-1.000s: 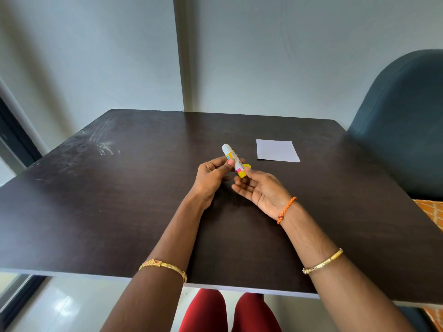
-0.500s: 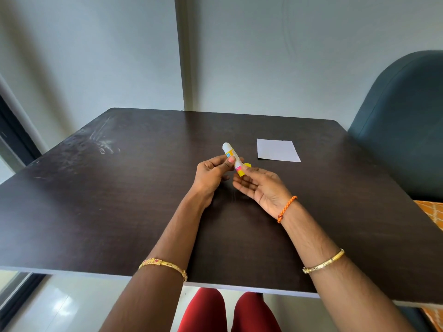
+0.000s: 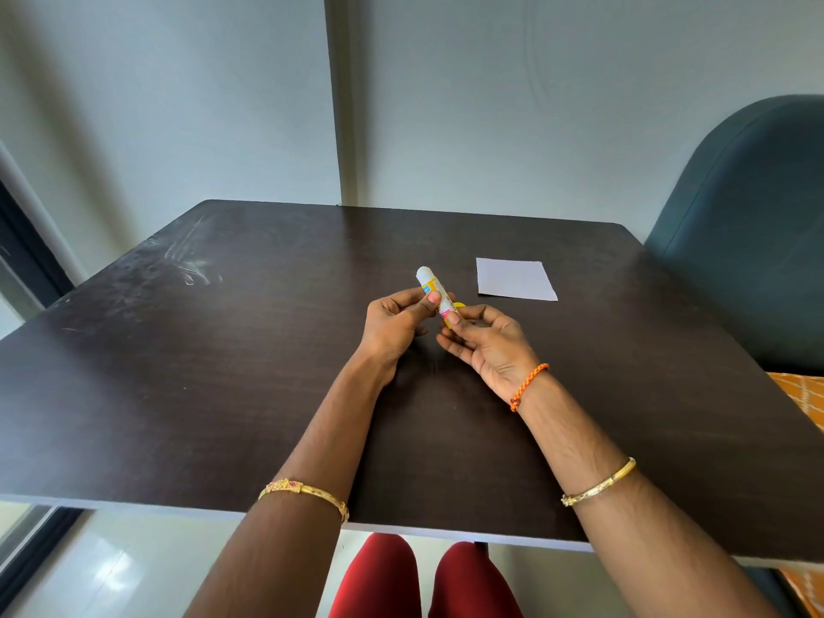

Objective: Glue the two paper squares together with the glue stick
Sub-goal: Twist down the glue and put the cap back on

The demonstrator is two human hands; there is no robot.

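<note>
Above the middle of the dark bench (image 3: 223,372), both hands are holding a glue stick (image 3: 434,291).

The left hand (image 3: 394,325) is pinching the tube's middle with its fingers (image 3: 430,301); the right hand (image 3: 484,345) is gripping the yellow lower end, its fingers hiding most of it; the white cap is pointing up and away; the label is too small to read; only one white paper square (image 3: 515,279) is showing, lying flat beyond the right hand; a dark blue chair (image 3: 749,225) is standing at the right, cut off by the frame.

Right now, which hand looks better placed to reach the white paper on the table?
Probably the right hand: the paper lies on its side of the table. Both hands hold the glue stick, and the left hand would have to cross over.
</note>
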